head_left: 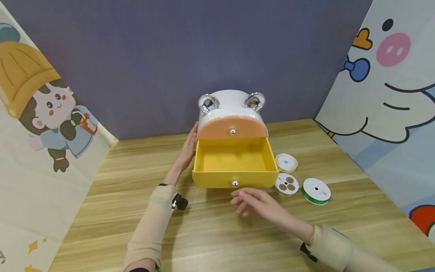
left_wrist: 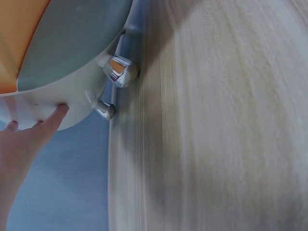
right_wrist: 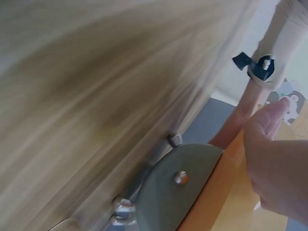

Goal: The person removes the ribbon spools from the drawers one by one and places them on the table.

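Note:
A small white drawer cabinet [head_left: 231, 100] with silver ear-like rings stands against the back wall. Its peach upper front [head_left: 217, 130] is closed and bears a silver knob. Below it the yellow drawer [head_left: 214, 180] is pulled well out, with nothing visible inside. My left hand [head_left: 188, 151] rests against the cabinet's left side; in the left wrist view its fingertips [left_wrist: 60, 111] touch the white wall. Just in front of the yellow drawer's silver knob [head_left: 235, 184] is my right hand [head_left: 259, 206], fingers loosely bent, holding nothing.
Three ribbon spools lie right of the drawer: a cream spool [head_left: 286, 163], a spool with brown circles [head_left: 286, 184] and a green spool [head_left: 316, 191]. The wooden table [head_left: 119, 196] is bordered by a grey back wall [head_left: 153, 68] and printed side panels.

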Demonstrator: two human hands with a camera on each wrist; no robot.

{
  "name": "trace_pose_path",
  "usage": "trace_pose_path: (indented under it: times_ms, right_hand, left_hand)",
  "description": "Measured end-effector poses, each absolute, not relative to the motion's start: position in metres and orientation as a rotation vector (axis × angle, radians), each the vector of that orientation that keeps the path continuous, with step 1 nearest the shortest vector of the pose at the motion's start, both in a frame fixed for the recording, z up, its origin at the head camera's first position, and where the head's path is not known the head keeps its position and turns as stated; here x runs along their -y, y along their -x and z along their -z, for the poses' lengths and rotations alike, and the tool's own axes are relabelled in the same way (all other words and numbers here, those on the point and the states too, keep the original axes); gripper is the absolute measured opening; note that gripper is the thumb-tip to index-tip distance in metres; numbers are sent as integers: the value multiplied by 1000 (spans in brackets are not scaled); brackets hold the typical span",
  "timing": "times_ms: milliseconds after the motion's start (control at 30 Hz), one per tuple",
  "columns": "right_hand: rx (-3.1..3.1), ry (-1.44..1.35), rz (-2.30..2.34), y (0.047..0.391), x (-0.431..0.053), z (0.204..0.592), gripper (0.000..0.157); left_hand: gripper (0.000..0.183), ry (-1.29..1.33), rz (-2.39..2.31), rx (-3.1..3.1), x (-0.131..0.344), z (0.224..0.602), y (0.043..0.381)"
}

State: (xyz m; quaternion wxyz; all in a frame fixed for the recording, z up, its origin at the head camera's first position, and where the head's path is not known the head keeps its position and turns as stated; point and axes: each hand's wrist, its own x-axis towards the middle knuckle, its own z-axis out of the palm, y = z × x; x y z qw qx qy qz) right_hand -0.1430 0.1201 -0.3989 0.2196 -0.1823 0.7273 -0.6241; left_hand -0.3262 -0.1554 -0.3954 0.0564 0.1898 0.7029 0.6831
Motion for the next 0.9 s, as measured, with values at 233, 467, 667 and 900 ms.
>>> trace_pose_path:
  times_ms: [233,467,667,900]
  right_hand:
    - [-1833,377,1877,150,-109,397,59]
    - [-1726,367,1960,152,-105,397,58]
    - [-1737,335,1966,152,-104,397,60]
    - [-1744,325,1979,154,-104,398,56]
  left_hand:
    - [53,-564,-2062,-2131,155,389,321]
    - [52,-557,-2072,-2117,155,390,321]
    - [53,-576,-2074,-2121,155,389,320]
    - [53,-582,-2066,-2138,155,389,320]
